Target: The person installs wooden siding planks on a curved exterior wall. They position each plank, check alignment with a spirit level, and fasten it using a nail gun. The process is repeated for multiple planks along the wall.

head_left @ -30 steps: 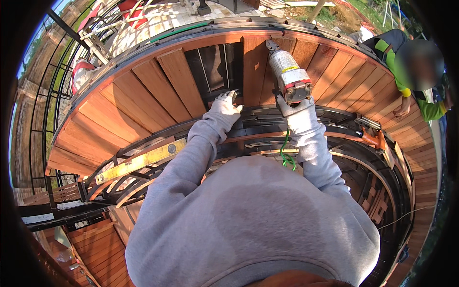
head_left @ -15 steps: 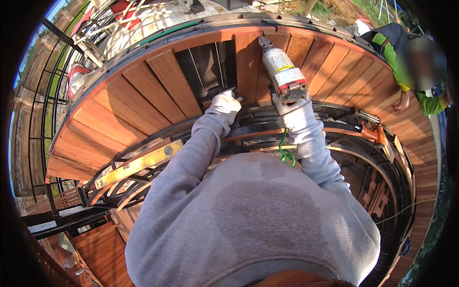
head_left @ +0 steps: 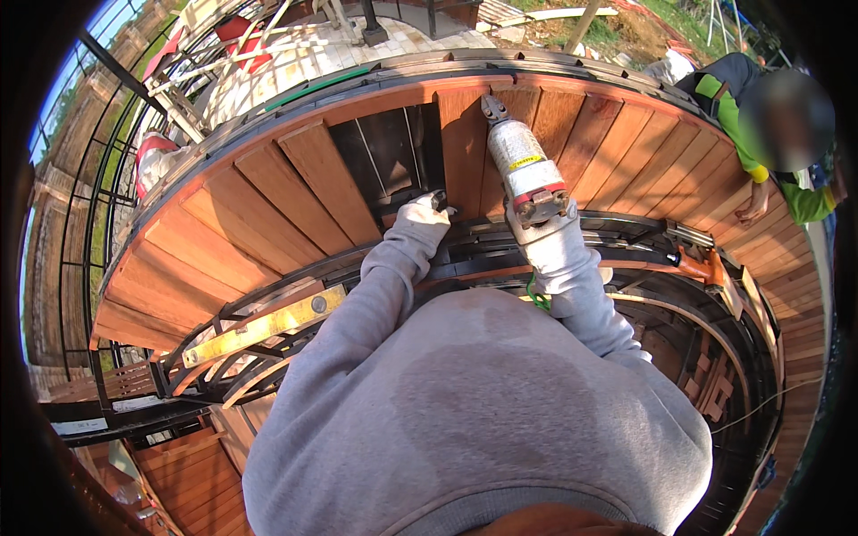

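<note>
The yellow label (head_left: 526, 162) on the power tool (head_left: 515, 141) is not legible.

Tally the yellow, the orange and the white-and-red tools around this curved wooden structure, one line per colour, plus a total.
Yellow: 1, the level on the near side
White-and-red: 1, the power tool held in the right hand
Orange: 1, the tool with an orange handle on the right
Total: 3

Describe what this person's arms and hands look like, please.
The arms are in long, loose, light-grey sleeves, creased along the forearms. The left hand and right hand look pale-gloved, though finer details are too small to tell.
</note>
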{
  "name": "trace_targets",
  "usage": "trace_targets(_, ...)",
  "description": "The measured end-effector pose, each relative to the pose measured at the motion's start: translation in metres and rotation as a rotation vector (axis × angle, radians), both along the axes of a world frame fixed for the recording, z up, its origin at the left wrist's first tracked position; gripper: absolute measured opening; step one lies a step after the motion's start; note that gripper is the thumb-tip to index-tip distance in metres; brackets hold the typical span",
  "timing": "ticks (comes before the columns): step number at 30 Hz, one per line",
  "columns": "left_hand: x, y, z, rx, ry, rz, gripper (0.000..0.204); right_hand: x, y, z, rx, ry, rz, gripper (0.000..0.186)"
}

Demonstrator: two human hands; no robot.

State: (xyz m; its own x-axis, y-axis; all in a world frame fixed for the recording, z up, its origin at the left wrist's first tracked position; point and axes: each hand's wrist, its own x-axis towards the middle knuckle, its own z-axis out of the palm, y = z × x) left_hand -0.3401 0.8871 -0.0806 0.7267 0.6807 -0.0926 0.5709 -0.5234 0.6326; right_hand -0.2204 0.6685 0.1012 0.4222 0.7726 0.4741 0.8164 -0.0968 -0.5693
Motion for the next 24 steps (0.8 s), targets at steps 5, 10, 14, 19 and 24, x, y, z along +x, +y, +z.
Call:
trace_targets(5,-0.004,-0.002,0.017,0.029,-0.02,-0.037,0.044,-0.004,0.002,0.006,0.05,-0.035,-0.015,0.032)
trace_targets(10,0.0,0.0,0.006,0.081,-0.026,-0.094,0.04,0.002,0.002,-0.006,0.051,0.248,0.03,0.033)
trace_targets(14,-0.005,-0.011,0.037,0.122,0.033,-0.075,0.033,-0.001,0.001,0.002,-0.018,0.136,0.011,0.039)
trace_targets(19,-0.005,-0.006,0.024,0.248,0.243,-0.196,0.035,0.007,0.001,-0.031,0.242,0.93,0.142,0.045)
trace_targets(24,-0.008,-0.002,0.018,0.168,0.164,-0.15,0.04,0.001,-0.002,-0.018,0.17,0.988,0.25,0.042)
